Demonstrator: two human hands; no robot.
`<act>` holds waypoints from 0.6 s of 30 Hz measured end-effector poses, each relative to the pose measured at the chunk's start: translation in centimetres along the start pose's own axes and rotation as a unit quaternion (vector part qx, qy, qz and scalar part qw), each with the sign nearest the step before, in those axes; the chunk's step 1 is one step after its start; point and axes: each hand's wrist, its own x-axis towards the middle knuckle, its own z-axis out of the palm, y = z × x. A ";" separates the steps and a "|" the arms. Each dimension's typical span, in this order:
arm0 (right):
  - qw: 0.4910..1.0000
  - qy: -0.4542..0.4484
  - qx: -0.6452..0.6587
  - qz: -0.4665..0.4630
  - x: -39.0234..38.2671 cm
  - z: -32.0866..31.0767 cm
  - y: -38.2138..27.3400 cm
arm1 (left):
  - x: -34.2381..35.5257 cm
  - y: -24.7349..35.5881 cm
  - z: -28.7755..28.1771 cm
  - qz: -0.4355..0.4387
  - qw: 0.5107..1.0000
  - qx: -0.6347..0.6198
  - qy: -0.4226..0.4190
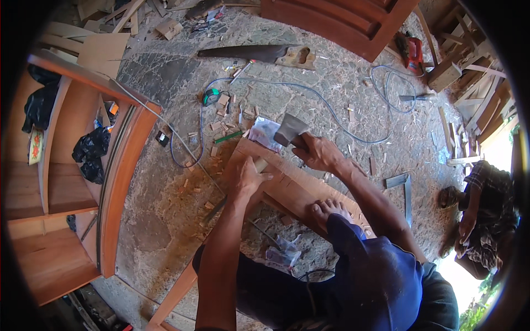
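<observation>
My right hand (322, 152) is closed round the short handle of a hatchet (290, 129), its grey metal head held just above the far end of a reddish-brown wooden plank (298, 193). Close to that end, my left hand (248, 179) grips a short pale wooden piece (260, 164) like a tool handle, and its lower end is hidden. Small dark marks show on the plank to the right of this hand. My bare foot (331, 212) presses on the plank nearer to me. A clear plastic packet (265, 132) lies beside the plank's far end.
A handsaw (265, 52), a tape measure (211, 97), a blue cable (309, 91) and a metal square (407, 193) lie on the chip-strewn floor. An open cabinet (130, 187) stands left, a panelled door (342, 22) at the back. Another person (480, 215) sits at right.
</observation>
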 end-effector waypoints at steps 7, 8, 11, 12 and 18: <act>0.989 -0.052 -0.124 -0.060 8.2 1.1 0.1 | -5.9 1.2 0.1 -0.017 0.995 0.091 -0.027; 0.991 -0.050 -0.112 -0.050 9.3 1.8 0.6 | -6.5 0.9 0.3 -0.020 0.994 0.105 -0.020; 0.996 -0.045 -0.072 -0.032 11.5 3.7 1.9 | -6.8 1.0 0.3 -0.050 0.989 0.137 -0.021; 0.997 -0.043 -0.058 -0.029 11.6 4.3 2.4 | -6.7 1.4 0.4 -0.068 0.987 0.143 -0.038; 0.994 -0.090 0.054 -0.010 10.9 5.4 3.1 | -6.9 -1.0 0.5 -0.001 0.989 0.145 0.000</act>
